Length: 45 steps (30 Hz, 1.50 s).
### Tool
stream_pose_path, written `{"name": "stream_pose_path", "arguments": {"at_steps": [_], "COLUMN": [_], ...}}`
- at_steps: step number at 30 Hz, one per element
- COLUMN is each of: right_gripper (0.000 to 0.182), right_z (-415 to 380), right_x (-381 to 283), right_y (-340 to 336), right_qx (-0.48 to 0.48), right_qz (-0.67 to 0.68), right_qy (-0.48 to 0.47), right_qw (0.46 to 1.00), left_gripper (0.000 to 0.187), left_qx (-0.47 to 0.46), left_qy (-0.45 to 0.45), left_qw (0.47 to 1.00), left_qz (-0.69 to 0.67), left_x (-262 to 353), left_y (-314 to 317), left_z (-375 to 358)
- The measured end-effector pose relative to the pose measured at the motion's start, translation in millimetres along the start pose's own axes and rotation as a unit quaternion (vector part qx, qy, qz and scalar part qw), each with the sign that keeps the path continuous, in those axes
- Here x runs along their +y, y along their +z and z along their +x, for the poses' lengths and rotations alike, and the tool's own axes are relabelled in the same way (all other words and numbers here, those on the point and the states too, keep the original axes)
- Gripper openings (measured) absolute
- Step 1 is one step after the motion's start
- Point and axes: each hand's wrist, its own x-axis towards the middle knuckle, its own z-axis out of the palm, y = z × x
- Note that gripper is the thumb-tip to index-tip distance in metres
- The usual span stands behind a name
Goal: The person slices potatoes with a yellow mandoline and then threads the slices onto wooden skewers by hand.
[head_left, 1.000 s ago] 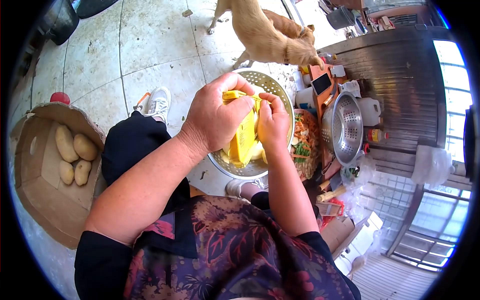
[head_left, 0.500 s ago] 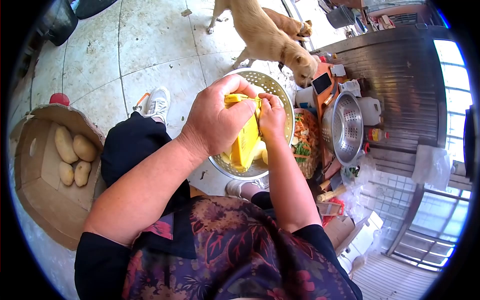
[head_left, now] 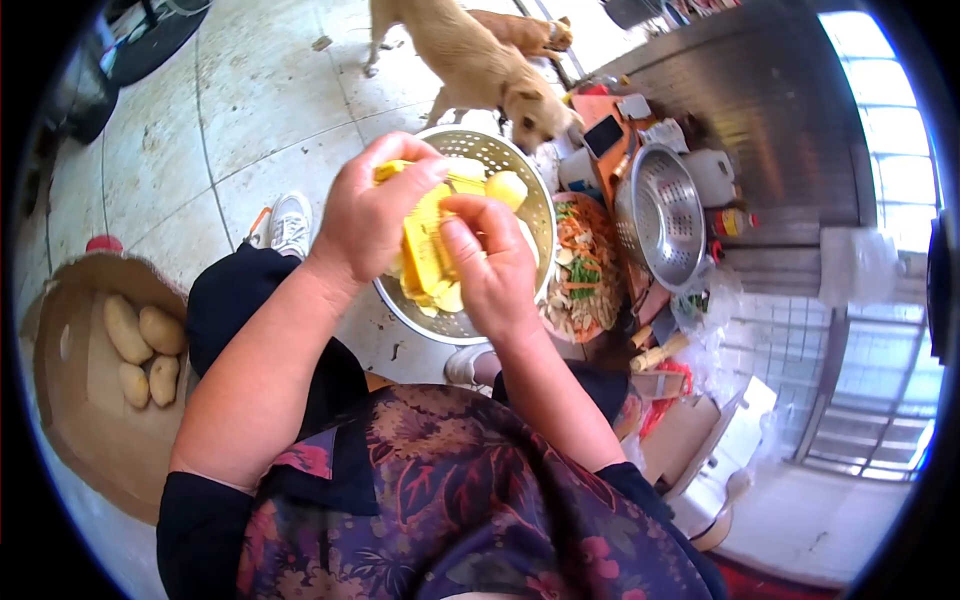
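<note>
A yellow plastic slicer (head_left: 424, 245), a flat board with fine marks on its face, is held tilted over a metal colander (head_left: 548, 215). My left hand (head_left: 375, 205) is closed around its upper left part, thumb across the top. My right hand (head_left: 497, 268) is closed at its right edge, thumb and index finger pressed close together; whether something small sits between them is hidden. Below, a peeled potato (head_left: 507, 189) and other pale pieces lie in the colander, partly covered by my hands and the slicer.
Right of the colander stands a tray of sliced vegetables (head_left: 585, 270), beside a second metal colander (head_left: 665, 215). A tan dog (head_left: 480, 70) noses near the rim, another dog (head_left: 515, 32) behind it. At left, a cardboard box (head_left: 75, 400) holds several unpeeled potatoes (head_left: 125, 330).
My right hand has moved from the slicer's upper end down to its right edge. The slicer is tipped differently, and a peeled potato now shows beyond it. The whole view has shifted slightly.
</note>
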Motion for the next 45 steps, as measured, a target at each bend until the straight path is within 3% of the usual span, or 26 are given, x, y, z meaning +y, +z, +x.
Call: {"name": "stream_pose_path", "arguments": {"at_steps": [4,6,7,10,14,17,21,24,26,28,30,33,36,38,42,44,45], "right_gripper": [0.034,0.031,0.031,0.028,0.018,0.014,0.014,0.024,0.026,0.029,0.036,0.037,0.044,0.043,0.048,0.050,0.049], "right_z": [-12.5,-16.0,-19.1,-23.3,-29.3,-35.4,-37.8,-49.1,-64.0,-76.2,-86.5,-99.9,-105.9,-106.8,-113.6,-121.5,-124.9], "right_x": [-42.4,-46.5,-50.8,-51.2,-46.5,-35.7,21.5,54.5,47.7,46.8,27.0,17.1,-6.9,-22.5,-18.0,-17.4,-17.4], "right_y": [-4.9,-4.3,-3.4,-1.1,-8.0,-30.3,-93.7,-149.3,-162.8,-155.3,-140.9,-102.2,-76.5,-76.0,-87.2,-95.9,-100.0], "right_qx": [-0.030,0.006,0.003,0.038,0.038,0.062,0.169,0.193,0.205,0.178,0.029,-0.074,-0.157,-0.142,-0.073,-0.018,0.011], "right_qz": [-0.054,-0.056,-0.016,-0.050,0.033,0.039,-0.120,-0.322,-0.304,-0.234,-0.074,0.106,0.410,0.509,0.496,0.543,0.551], "right_qy": [-0.090,-0.147,-0.121,-0.171,-0.181,-0.116,-0.087,0.051,0.105,0.086,0.214,0.136,0.236,0.244,0.225,0.223,0.203], "right_qw": [0.994,0.987,0.993,0.983,0.982,0.991,0.974,0.925,0.925,0.952,0.974,0.982,0.867,0.813,0.836,0.810,0.810], "left_gripper": [0.025,0.029,0.029,0.031,0.032,0.039,0.042,0.043,0.043,0.043,0.045,0.048,0.049,0.049,0.046,0.043,0.043], "left_qx": [-0.012,-0.015,-0.022,-0.042,-0.061,-0.053,-0.050,-0.042,-0.029,-0.043,-0.032,-0.041,-0.056,-0.084,-0.130,-0.190,-0.226], "left_qy": [-0.001,-0.001,-0.002,-0.023,-0.064,-0.112,-0.103,-0.091,-0.075,-0.062,-0.038,0.019,0.081,0.087,0.174,0.264,0.277], "left_qw": [1.000,1.000,0.999,0.998,0.996,0.989,0.989,0.987,0.986,0.984,0.986,0.990,0.992,0.992,0.975,0.933,0.923], "left_qz": [-0.008,0.015,0.023,0.046,0.030,-0.083,-0.097,-0.123,-0.144,-0.163,-0.159,-0.131,-0.078,-0.043,0.046,0.156,0.143], "left_x": [4.5,-2.2,-2.7,4.8,6.1,0.1,-0.2,-2.0,4.0,20.0,36.8,44.8,43.4,40.1,33.6,33.4,32.5], "left_y": [2.6,-1.7,-2.4,-1.2,-5.7,-10.3,-7.9,-9.3,-9.8,-8.4,4.3,23.6,47.8,63.1,94.2,111.2,119.9], "left_z": [-2.1,-0.4,-0.6,-7.1,-13.7,-13.7,-18.0,-19.7,-24.5,-32.5,-45.1,-60.4,-72.2,-79.6,-88.5,-88.7,-86.7]}}
